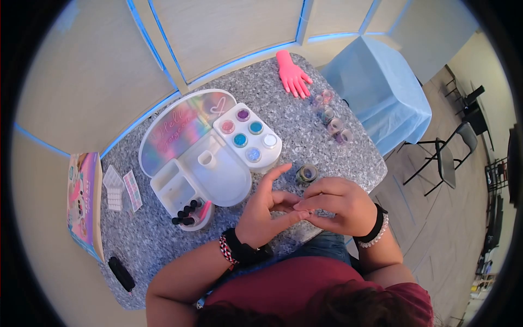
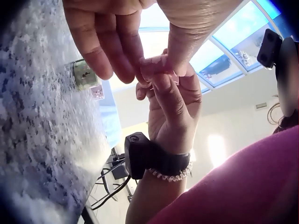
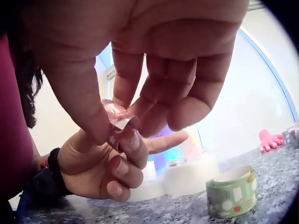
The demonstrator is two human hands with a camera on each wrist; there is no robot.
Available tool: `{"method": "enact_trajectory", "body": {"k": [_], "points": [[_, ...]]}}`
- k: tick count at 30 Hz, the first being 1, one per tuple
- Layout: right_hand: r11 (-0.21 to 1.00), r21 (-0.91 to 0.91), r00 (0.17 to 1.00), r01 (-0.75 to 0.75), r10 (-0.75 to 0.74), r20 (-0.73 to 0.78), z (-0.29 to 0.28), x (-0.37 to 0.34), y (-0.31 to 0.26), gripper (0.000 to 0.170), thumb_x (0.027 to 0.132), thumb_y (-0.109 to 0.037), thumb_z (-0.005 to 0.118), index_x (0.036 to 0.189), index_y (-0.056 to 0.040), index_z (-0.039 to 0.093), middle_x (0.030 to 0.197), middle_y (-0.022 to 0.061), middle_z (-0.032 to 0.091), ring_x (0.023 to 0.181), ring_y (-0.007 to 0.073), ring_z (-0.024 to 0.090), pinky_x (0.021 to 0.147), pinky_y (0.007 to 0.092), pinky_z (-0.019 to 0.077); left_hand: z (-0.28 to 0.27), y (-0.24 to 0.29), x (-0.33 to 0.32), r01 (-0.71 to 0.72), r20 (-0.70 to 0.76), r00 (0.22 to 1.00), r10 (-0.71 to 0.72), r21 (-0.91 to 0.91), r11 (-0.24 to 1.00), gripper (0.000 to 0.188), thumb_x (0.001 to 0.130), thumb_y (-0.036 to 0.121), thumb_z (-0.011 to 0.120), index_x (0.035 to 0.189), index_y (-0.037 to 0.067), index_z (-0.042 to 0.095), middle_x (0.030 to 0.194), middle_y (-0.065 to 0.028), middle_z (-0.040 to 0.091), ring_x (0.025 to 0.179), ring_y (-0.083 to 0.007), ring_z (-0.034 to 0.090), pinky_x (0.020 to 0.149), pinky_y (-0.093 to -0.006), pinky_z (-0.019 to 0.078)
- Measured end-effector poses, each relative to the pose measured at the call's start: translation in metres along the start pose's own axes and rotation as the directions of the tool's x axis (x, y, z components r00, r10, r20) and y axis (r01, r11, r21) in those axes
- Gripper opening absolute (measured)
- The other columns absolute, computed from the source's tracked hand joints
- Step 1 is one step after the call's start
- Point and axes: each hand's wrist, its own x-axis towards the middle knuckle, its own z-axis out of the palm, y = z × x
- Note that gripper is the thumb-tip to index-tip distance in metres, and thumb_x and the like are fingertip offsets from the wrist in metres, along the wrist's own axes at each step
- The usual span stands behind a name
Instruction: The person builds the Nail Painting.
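Note:
A small, shiny pinkish strip (image 3: 117, 114) is pinched between the fingertips of both hands; a white star shows on it in the right wrist view. The left hand (image 1: 266, 215) holds one side with thumb and fingers, its index finger raised. From the other side, the right hand (image 1: 339, 203) grips it with thumb and fingertips. In the left wrist view the strip (image 2: 156, 66) lies between the touching fingertips, partly hidden. Just beyond the hands, a green patterned tape roll (image 1: 306, 174) stands on the granite tabletop, also seen in the right wrist view (image 3: 232, 193).
A white case (image 1: 218, 169) with glitter pots and black-capped bottles (image 1: 188, 212) lies open left of the hands. Farther back are a pink hand model (image 1: 293, 75) and several small rolls (image 1: 334, 127). A box (image 1: 85, 201) and black pouch (image 1: 121, 273) sit far left.

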Motion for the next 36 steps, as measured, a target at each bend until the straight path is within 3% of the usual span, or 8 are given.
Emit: {"method": "enact_trajectory", "body": {"k": [5, 11, 13, 20, 26, 32, 34, 36], "points": [[0.998, -0.059, 0.996, 0.007, -0.012, -0.085, -0.02, 0.007, 0.01, 0.037, 0.077, -0.003, 0.089, 0.111, -0.0131, 0.079, 0.108, 0.0076, 0.077, 0.099, 0.0294, 0.075, 0.086, 0.0424, 0.0603, -0.001, -0.004, 0.003, -0.114, 0.025, 0.993, 0.113, 0.064, 0.991, 0.094, 0.106, 0.016, 0.076, 0.173, 0.002, 0.011, 0.146, -0.0201, 0.067, 0.137, -0.0255, 0.065, 0.117, -0.0434, 0.0507], [0.968, -0.134, 0.967, -0.214, 0.191, -0.167, -0.008, 0.008, 0.025, 0.032, 0.079, -0.001, 0.084, 0.11, -0.0081, 0.076, 0.104, 0.0089, 0.075, 0.095, 0.0282, 0.074, 0.076, 0.0369, 0.0598, -0.003, -0.005, 0.005, -0.155, 0.027, 0.988, 0.153, 0.197, 0.968, 0.086, 0.109, 0.019, 0.071, 0.173, 0.003, 0.016, 0.158, -0.0212, 0.059, 0.141, -0.0297, 0.062, 0.119, -0.0461, 0.0481], [0.95, -0.033, 0.941, -0.311, 0.303, -0.152, -0.002, 0.008, 0.029, 0.031, 0.082, 0.002, 0.08, 0.111, -0.0053, 0.074, 0.105, 0.0101, 0.074, 0.095, 0.0278, 0.073, 0.076, 0.0358, 0.0605, -0.004, -0.007, 0.005, -0.138, 0.017, 0.99, 0.137, 0.184, 0.973, 0.082, 0.109, 0.017, 0.07, 0.172, 0.004, 0.019, 0.159, -0.021, 0.059, 0.141, -0.0299, 0.062, 0.119, -0.0464, 0.0483], [0.963, 0.102, 0.954, -0.249, 0.262, -0.146, -0.003, 0.012, 0.024, 0.034, 0.085, 0.013, 0.071, 0.114, -0.0034, 0.074, 0.117, 0.0118, 0.071, 0.101, 0.0257, 0.075, 0.084, 0.0333, 0.0667, -0.004, -0.004, 0.004, -0.147, 0.029, 0.989, 0.144, 0.152, 0.977, 0.083, 0.108, 0.016, 0.069, 0.172, 0.004, 0.017, 0.163, -0.0221, 0.055, 0.145, -0.0312, 0.06, 0.121, -0.0478, 0.0462], [0.952, 0.194, 0.954, -0.235, 0.264, -0.141, -0.003, 0.011, 0.021, 0.031, 0.087, 0.01, 0.08, 0.114, -0.0046, 0.077, 0.12, 0.012, 0.072, 0.108, 0.0263, 0.077, 0.088, 0.0338, 0.0683, -0.006, -0.002, 0.005, -0.177, 0.059, 0.983, 0.172, 0.091, 0.98, 0.085, 0.108, 0.016, 0.069, 0.173, 0.004, 0.015, 0.165, -0.0238, 0.053, 0.148, -0.0325, 0.058, 0.124, -0.0496, 0.0428], [0.969, 0.031, 0.949, -0.245, 0.246, -0.198, -0.003, 0.011, 0.026, 0.027, 0.089, 0.007, 0.082, 0.113, -0.0033, 0.077, 0.116, 0.0129, 0.078, 0.105, 0.0282, 0.079, 0.091, 0.0378, 0.0671, -0.007, -0.005, 0.006, -0.163, 0.067, 0.985, 0.156, 0.116, 0.98, 0.084, 0.108, 0.015, 0.068, 0.173, 0.004, 0.015, 0.164, -0.0237, 0.054, 0.148, -0.0321, 0.058, 0.125, -0.0497, 0.042], [0.952, -0.127, 0.953, -0.277, 0.256, -0.159, -0.001, 0.011, 0.025, 0.027, 0.09, 0.003, 0.081, 0.116, -0.005, 0.077, 0.112, 0.0118, 0.08, 0.107, 0.0311, 0.078, 0.094, 0.042, 0.0656, -0.007, -0.005, 0.006, -0.149, 0.051, 0.988, 0.143, 0.135, 0.98, 0.084, 0.109, 0.014, 0.067, 0.173, 0.004, 0.015, 0.164, -0.0233, 0.054, 0.147, -0.0316, 0.059, 0.125, -0.0496, 0.0425], [0.946, -0.111, 0.948, -0.303, 0.288, -0.137, 0.002, 0.012, 0.024, 0.032, 0.091, 0.002, 0.08, 0.121, -0.0066, 0.076, 0.113, 0.0114, 0.08, 0.108, 0.0325, 0.078, 0.099, 0.0448, 0.0633, -0.007, -0.005, 0.006, -0.136, 0.048, 0.99, 0.13, 0.13, 0.982, 0.083, 0.109, 0.014, 0.067, 0.173, 0.004, 0.015, 0.164, -0.0231, 0.054, 0.146, -0.0315, 0.059, 0.124, -0.0495, 0.0432]]}}
